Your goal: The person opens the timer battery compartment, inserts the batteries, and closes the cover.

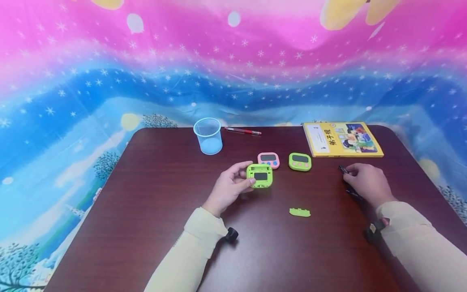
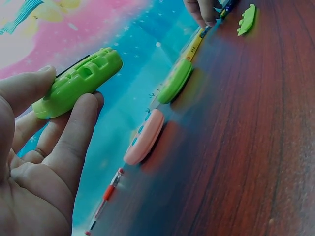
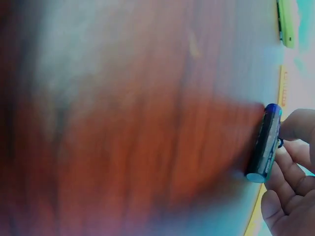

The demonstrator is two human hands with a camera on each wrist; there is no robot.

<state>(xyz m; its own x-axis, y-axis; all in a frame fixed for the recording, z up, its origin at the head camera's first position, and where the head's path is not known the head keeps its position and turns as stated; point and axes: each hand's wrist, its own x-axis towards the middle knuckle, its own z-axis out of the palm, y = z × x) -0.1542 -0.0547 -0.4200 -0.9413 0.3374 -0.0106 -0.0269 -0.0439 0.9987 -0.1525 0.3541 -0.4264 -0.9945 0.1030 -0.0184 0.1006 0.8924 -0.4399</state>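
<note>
Though the held timer [image 1: 260, 177] gapes, contents are unclear.

Left arm [image 1: 193, 243]: cream-sleeved, slanting forward and toward the person's right.
Left wrist [image 1: 211, 206]: bare beyond the cuff, lifted above the table I stand beside.
Left hand [image 1: 228, 186]: raised in a grip, palm partly visible from the wrist side.
Left thumb [image 2: 29, 83]: laid on top, opposing the fingers [image 2: 81, 120], which bend beneath.
Right arm [image 1: 419, 235]: cream-sleeved, slanting forward and toward the person's left.
Right hand [image 1: 368, 182]: low, back uppermost, thumb and fingertips drawn into a pinch.
Spacing: hands well apart, about equally far forward.
</note>
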